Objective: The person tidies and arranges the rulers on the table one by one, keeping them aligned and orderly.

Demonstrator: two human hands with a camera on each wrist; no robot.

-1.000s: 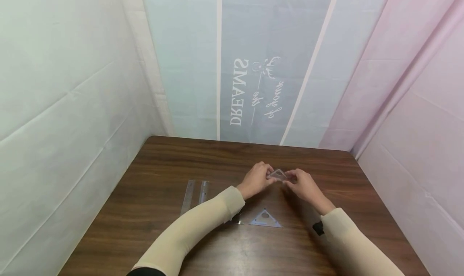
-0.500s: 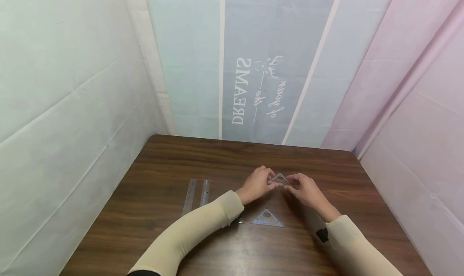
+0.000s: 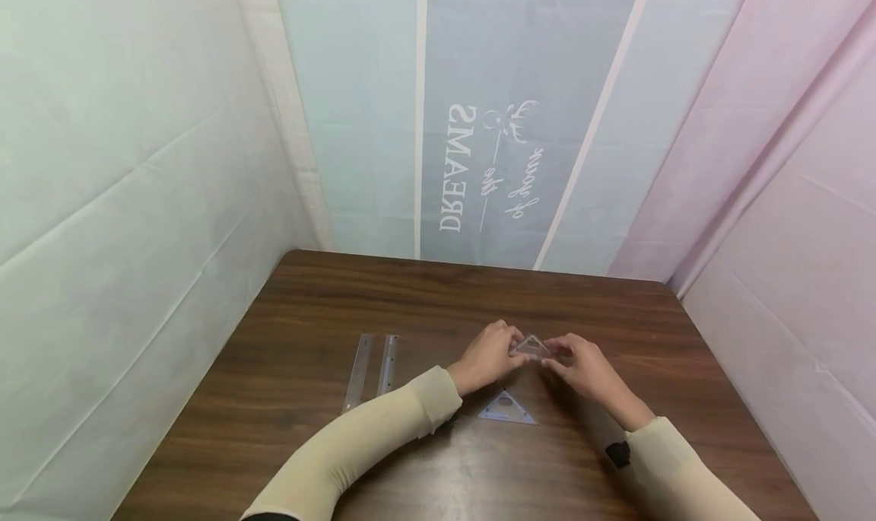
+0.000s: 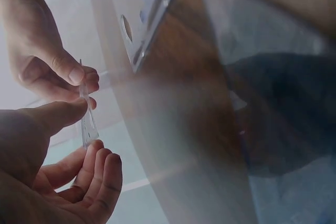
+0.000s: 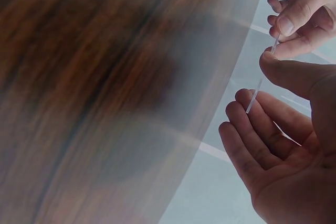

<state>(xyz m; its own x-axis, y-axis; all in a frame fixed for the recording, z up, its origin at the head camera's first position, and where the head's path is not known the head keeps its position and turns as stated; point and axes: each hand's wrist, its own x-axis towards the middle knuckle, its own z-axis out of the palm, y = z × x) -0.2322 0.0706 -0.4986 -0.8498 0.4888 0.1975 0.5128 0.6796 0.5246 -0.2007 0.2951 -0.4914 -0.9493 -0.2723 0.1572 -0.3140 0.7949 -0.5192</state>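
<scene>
A small clear set square is held up by both hands over the far middle of the table, its peak pointing away from the person. My left hand pinches its left corner between thumb and fingers. At the opposite corner, my right hand does the same. Both wrist views show the set square nearly edge-on, as a thin strip between the fingertips. Nearer the person, a second set square with blue markings lies flat on the wood.
Two clear rulers, a wider one and a narrower one, lie side by side left of the left forearm, which covers their near ends. Fabric walls enclose the brown table at the back and sides.
Both hands have drawn the held set square a little toward the person, closer to the one on the table. The grip of each hand looks the same. The head view has shifted slightly.
</scene>
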